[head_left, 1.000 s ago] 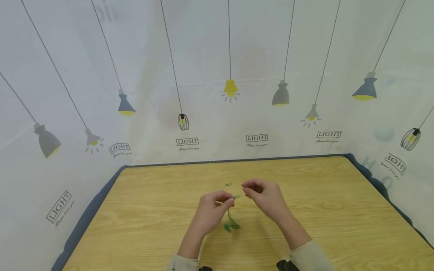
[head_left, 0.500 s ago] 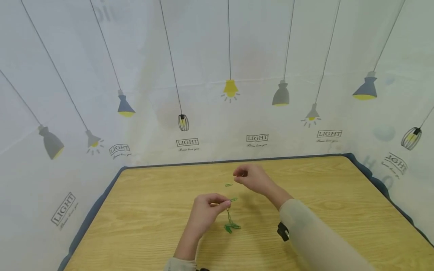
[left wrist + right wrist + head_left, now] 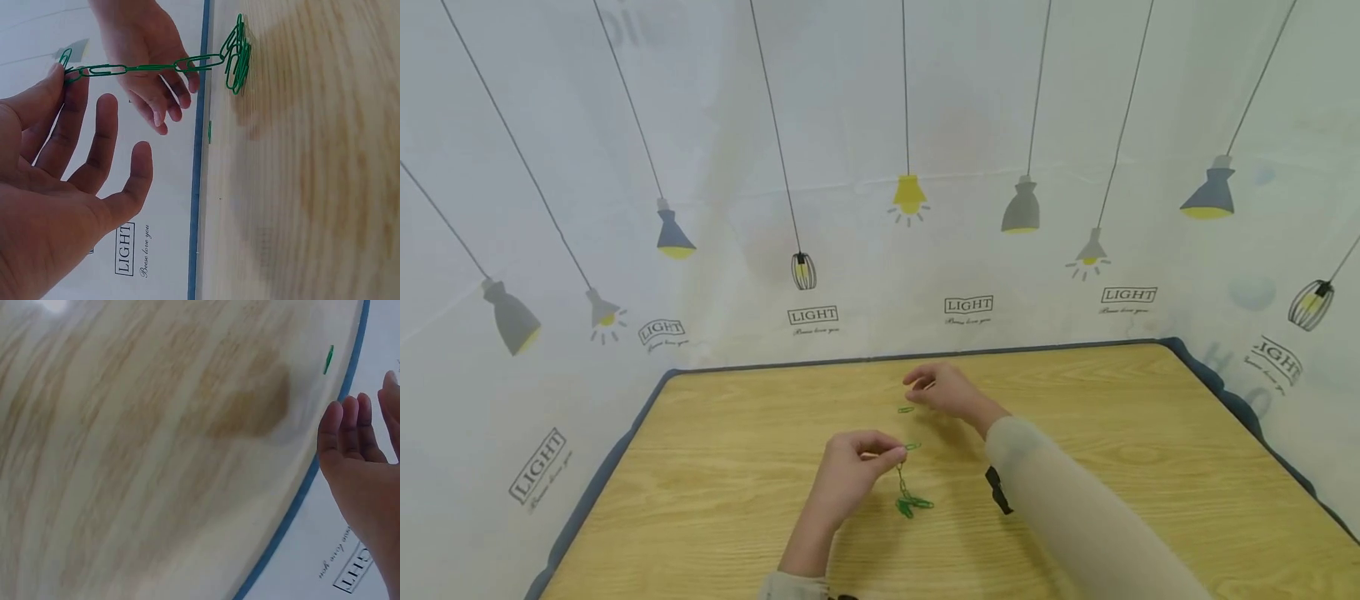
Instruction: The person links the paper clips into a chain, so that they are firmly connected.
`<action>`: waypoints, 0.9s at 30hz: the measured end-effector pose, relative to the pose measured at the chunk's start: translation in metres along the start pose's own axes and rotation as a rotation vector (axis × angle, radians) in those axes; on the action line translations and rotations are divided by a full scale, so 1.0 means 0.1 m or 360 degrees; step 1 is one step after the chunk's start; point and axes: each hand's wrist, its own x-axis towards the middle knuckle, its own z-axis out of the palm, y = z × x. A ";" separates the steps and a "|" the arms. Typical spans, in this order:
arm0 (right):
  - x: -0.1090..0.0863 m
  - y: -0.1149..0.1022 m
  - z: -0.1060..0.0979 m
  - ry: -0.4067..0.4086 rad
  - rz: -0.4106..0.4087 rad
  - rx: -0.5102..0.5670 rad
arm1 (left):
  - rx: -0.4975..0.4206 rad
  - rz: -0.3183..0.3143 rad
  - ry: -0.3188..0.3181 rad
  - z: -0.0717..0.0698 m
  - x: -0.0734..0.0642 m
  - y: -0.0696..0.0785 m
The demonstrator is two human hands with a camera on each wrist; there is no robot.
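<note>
My left hand (image 3: 855,468) pinches the top paper clip of a green paper clip chain (image 3: 150,67) between thumb and index finger, its other fingers spread. The chain hangs from the fingertips, and its lower end lies heaped on the table (image 3: 715,467). One loose green paper clip (image 3: 906,409) lies flat on the wood farther back. Just above and to the right of that clip hovers my right hand (image 3: 946,390), fingers loosely bent. In the right wrist view this hand is apart from the loose clip (image 3: 329,359) and holds nothing.
Behind the table's blue edge (image 3: 199,156) stands a white wall covering (image 3: 850,167) printed with hanging lamps and LIGHT labels. Dark wrist straps (image 3: 997,490) show below the light sleeves (image 3: 1075,508).
My right hand has moved away from the left one, back and leftward, toward the loose clip. My left hand has shifted slightly left and down, still pinching the chain.
</note>
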 end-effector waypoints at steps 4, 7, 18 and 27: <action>0.02 0.14 0.07 -0.0034 -0.0003 -0.0045 | -0.0013 -0.0001 -0.0029 0.02 0.02 -0.01; 0.05 0.23 0.13 -0.0042 -0.0014 -0.0088 | 0.0000 0.0006 -0.0055 0.01 0.04 -0.01; 0.15 0.20 0.29 0.0053 0.0054 -0.0183 | 0.0058 0.0017 -0.0061 -0.07 0.08 0.02; 0.12 0.20 0.26 0.0006 0.0068 -0.0220 | 0.0109 0.0061 -0.0042 -0.12 0.14 0.04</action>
